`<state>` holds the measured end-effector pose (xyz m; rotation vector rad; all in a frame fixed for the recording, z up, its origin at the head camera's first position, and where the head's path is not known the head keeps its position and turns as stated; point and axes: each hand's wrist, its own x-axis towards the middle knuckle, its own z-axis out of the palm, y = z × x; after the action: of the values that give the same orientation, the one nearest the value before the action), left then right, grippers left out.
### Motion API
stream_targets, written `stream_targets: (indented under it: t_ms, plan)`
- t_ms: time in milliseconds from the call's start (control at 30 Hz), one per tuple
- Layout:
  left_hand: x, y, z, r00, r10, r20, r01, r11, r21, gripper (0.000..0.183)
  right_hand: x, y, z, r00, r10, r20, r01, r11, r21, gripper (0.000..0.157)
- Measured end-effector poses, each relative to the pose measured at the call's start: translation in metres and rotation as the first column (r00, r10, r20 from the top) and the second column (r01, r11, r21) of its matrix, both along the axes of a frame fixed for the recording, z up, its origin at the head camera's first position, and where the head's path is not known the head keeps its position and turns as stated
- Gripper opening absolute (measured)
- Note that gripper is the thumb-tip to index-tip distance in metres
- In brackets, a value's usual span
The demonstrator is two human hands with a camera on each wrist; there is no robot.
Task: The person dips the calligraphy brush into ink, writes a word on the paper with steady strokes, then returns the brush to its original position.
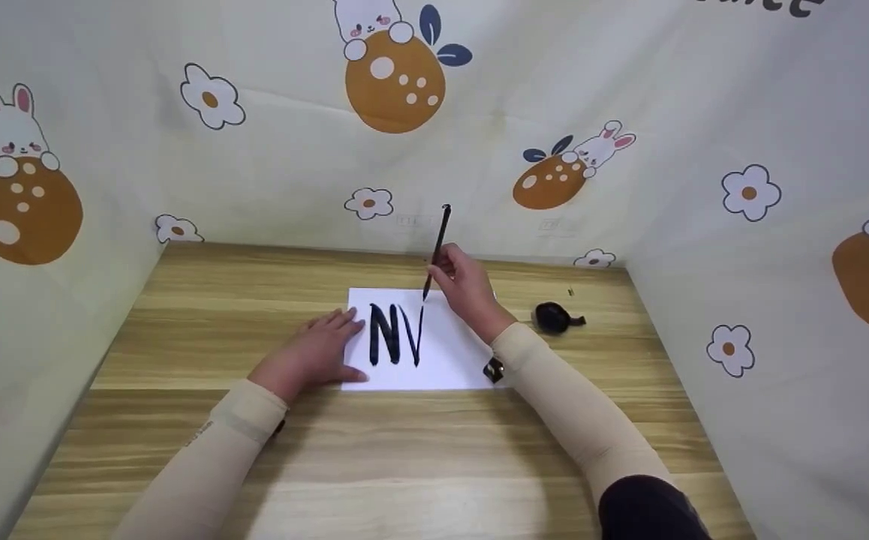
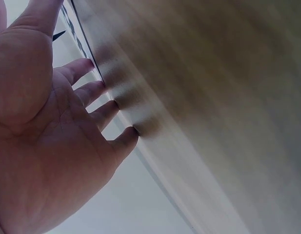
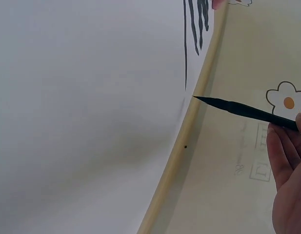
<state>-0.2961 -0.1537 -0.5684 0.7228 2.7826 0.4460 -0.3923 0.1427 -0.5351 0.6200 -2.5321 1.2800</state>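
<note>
A white sheet of paper [image 1: 457, 352] lies on the wooden table with a black painted N and V on it. My right hand [image 1: 464, 285] pinches a black writing brush [image 1: 437, 247], held steeply with its tip at the upper end of the V's right stroke. In the right wrist view the brush [image 3: 238, 109] shows a dark pointed tip just off the paper. My left hand [image 1: 322, 349] rests on the paper's left edge, fingers spread. The left wrist view shows that hand [image 2: 57, 117] with its fingertips down on the surface.
A small black ink dish [image 1: 552, 319] with a short handle stands on the table [image 1: 404, 457] right of the paper. A dark shiny object [image 1: 494, 370] lies at the paper's right side, by the right sleeve. Patterned curtains [image 1: 277, 165] enclose the table at the back and sides.
</note>
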Motion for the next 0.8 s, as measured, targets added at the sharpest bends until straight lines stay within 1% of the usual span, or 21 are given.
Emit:
stream_targets:
  t_ms: [233,467,567,800]
  plan:
    - [0.0,0.0,0.0,1.0,-0.002,0.007,0.002,1.0,0.0,0.106,0.004,0.004,0.001,1.0,-0.005,-0.008,0.005,1.0,0.001,0.012]
    - [-0.001,0.002,0.0,1.0,-0.005,0.003,0.005,1.0,-0.003,0.104,0.006,0.008,-0.002,0.999,0.011,-0.041,-0.012,1.0,-0.029,0.015]
    - [-0.001,0.003,0.0,1.0,0.001,0.004,-0.001,1.0,0.0,0.103,0.007,0.01,-0.002,0.998,0.021,-0.052,-0.022,0.999,-0.027,0.014]
    - [-0.001,0.002,0.0,1.0,0.01,0.014,-0.01,1.0,0.001,0.104,0.013,0.015,-0.002,0.999,0.029,-0.021,-0.03,0.999,-0.022,0.011]
